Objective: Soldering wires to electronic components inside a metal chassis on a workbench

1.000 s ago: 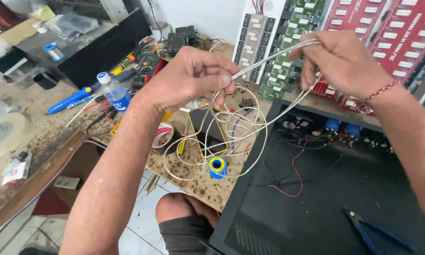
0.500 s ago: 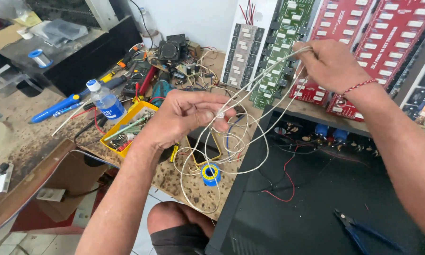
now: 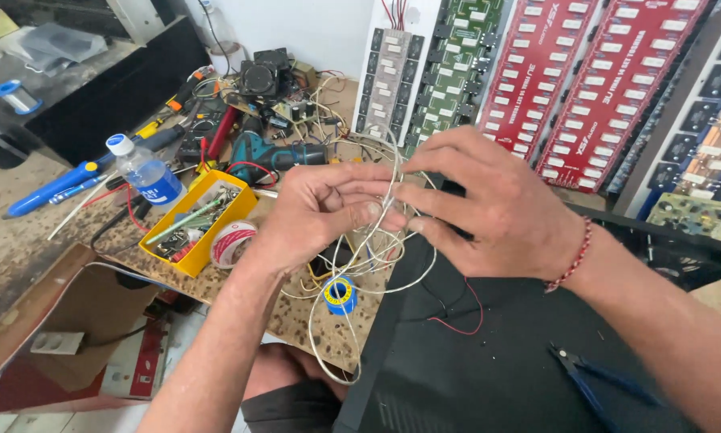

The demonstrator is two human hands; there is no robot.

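- Your left hand [image 3: 320, 212] and right hand [image 3: 489, 212] meet above the counter [image 3: 24, 248] edge, both pinched narrow on the white wire [image 3: 392, 172].
- Status: the wire is gathered into loose loops between your hands; several loops hang down past the counter edge, so coiling looks partly done, with the slack below not yet taken in.
- The exact loop count cannot be read; the strands overlap at your fingers.
- Count, wire: one bundle, held in the air in front of you.
- Count, yellow tray [image 3: 196, 228]: one, left of your left hand, holding small parts.
- Count, plastic bottle [image 3: 144, 172]: one, upright behind the tray.
- Count, solder spool [image 3: 340, 295]: one, below your hands.
- Count, red circuit boards [image 3: 585, 72]: two, leaning at the back.
- Count, blue-handled pliers [image 3: 593, 377]: one, on the black case [image 3: 473, 377].
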